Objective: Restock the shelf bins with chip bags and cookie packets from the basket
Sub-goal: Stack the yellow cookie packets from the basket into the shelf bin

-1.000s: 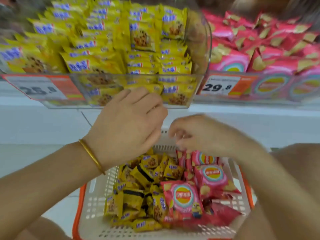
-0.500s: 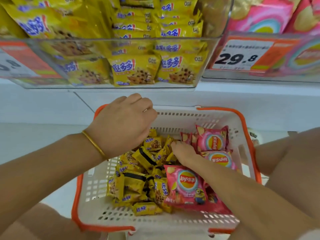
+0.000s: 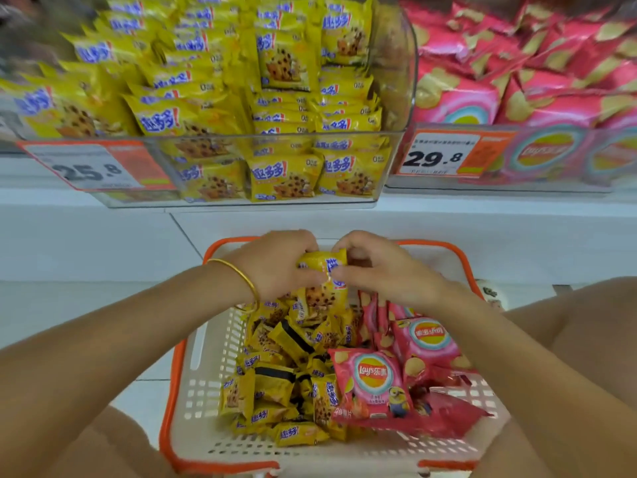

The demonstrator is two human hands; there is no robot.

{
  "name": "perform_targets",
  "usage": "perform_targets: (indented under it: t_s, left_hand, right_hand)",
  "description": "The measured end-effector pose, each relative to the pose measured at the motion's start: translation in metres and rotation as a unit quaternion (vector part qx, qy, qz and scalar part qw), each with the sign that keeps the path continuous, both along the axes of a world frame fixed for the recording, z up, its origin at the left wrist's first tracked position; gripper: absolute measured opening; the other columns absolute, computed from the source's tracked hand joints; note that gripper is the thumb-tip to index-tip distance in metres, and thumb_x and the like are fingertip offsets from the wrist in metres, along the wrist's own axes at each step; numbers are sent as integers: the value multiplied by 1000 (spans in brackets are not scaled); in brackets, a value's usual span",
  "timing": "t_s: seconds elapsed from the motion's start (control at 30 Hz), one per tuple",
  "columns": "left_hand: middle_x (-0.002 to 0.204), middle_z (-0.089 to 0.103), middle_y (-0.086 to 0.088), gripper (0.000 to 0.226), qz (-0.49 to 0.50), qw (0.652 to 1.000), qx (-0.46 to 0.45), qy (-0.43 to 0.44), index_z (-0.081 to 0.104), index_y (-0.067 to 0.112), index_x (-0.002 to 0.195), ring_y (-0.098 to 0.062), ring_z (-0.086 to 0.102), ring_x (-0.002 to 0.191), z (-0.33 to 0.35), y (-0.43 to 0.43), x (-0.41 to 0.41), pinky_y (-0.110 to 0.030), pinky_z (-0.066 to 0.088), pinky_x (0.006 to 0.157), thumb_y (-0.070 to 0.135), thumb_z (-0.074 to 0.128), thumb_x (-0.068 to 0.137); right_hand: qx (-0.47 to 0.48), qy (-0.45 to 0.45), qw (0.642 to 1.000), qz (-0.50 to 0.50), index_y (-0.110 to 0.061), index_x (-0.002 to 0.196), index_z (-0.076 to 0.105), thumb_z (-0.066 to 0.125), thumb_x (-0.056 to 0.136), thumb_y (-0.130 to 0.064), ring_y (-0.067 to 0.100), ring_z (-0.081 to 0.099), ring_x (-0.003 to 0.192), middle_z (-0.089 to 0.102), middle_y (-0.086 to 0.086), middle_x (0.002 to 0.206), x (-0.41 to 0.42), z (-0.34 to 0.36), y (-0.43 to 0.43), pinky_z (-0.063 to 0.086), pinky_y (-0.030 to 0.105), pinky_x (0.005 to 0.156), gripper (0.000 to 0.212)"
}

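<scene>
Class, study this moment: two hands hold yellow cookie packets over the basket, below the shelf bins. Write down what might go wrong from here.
1. The left hand and right hand pinch a bunch of cookie packets only near its top, so lower ones may drop back into the basket.
2. The cookie bin already looks heaped above its front wall, so added packets could slide out.

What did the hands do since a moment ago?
The left hand and right hand came together and lifted a cookie packet from the pile. Both now pinch it above the basket. Before, the right hand reached down among the packets and the left hovered over them. The chip bags lie in the basket as before.
</scene>
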State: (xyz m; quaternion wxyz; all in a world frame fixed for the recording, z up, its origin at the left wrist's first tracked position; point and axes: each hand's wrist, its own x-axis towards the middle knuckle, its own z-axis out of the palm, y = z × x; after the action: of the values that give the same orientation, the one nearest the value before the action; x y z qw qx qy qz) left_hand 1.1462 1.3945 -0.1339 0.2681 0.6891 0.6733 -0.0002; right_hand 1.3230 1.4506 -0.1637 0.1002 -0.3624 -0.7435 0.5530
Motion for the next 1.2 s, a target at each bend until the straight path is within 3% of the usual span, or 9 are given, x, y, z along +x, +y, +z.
perform_targets:
  t_s: [0.13, 0.27, 0.37, 0.43, 0.5, 0.57, 0.63, 0.93, 1.2]
  left_hand:
    - [75, 57, -3, 26, 66, 977, 96, -180, 61, 5, 93, -11, 54, 65, 40, 2, -2, -29, 45, 61, 30, 65, 85]
    - [80, 67, -3, 27, 115, 922, 225, -293, 60, 5, 100, -2, 64, 62, 76, 2, -1, -23, 51, 54, 25, 68, 84]
    - [88, 64, 4, 30, 139, 856, 429, -252, 51, 17, 113, -1, 60, 77, 99, 8, -13, -15, 47, 69, 26, 64, 87]
    - [103, 61, -2, 32, 106, 844, 514, -110, 52, 9, 118, -9, 55, 95, 106, 15, -28, -14, 39, 84, 25, 56, 91]
    - [114, 60, -13, 38, 81, 855, 511, 40, 57, 5, 116, -29, 53, 108, 104, 22, -43, -32, 36, 93, 32, 45, 92]
    - [121, 59, -14, 47, 81, 875, 461, 122, 60, 7, 112, -35, 51, 114, 99, 27, -48, -45, 38, 95, 40, 34, 91]
    - [124, 58, -13, 51, 87, 889, 423, 155, 63, 9, 109, -34, 50, 118, 93, 29, -46, -49, 38, 97, 42, 29, 90]
    - [121, 61, -14, 51, 81, 893, 407, 174, 67, 10, 102, -36, 53, 116, 80, 33, -48, -50, 39, 98, 42, 29, 90]
    - [121, 61, -13, 49, 76, 890, 416, 170, 67, 10, 101, -35, 53, 116, 79, 33, -49, -49, 40, 97, 42, 30, 91]
  right_hand:
    - [-78, 78, 989, -100, -8, 108, 57, 64, 85, -18, 12, 62, 75, 66, 10, 92, 6, 44, -12, 53, 24, 59, 26]
    - [51, 78, 992, -88, -11, 86, 63, 66, 85, -14, 10, 64, 64, 68, -3, 71, 1, 112, -6, 56, 32, 58, 4]
    - [180, 67, 973, -131, -8, 76, 66, 69, 84, -21, 22, 62, 56, 69, 13, 69, -17, 166, 15, 55, 45, 60, 16]
    - [278, 14, 946, -168, 0, 85, 66, 68, 84, -27, 26, 66, 60, 68, 20, 78, -39, 189, 37, 54, 46, 62, 27]
    - [391, -101, 894, -193, 6, 85, 58, 63, 86, -23, 32, 67, 82, 60, 26, 87, -64, 199, 62, 45, 41, 64, 29]
    - [467, -198, 837, -204, -3, 87, 54, 56, 89, -10, 36, 60, 103, 55, 20, 96, -86, 202, 79, 42, 36, 72, 7]
    - [476, -272, 814, -193, -1, 109, 60, 48, 89, 1, 37, 57, 112, 58, 19, 115, -103, 198, 96, 46, 39, 84, 23]
    - [491, -365, 786, -85, 4, 109, 60, 46, 88, 5, 36, 58, 109, 60, 20, 117, -133, 175, 156, 45, 38, 78, 26]
    - [575, -441, 687, -60, -7, 109, 60, 62, 87, -5, 34, 48, 117, 58, 14, 120, -132, 174, 172, 39, 38, 72, 22]
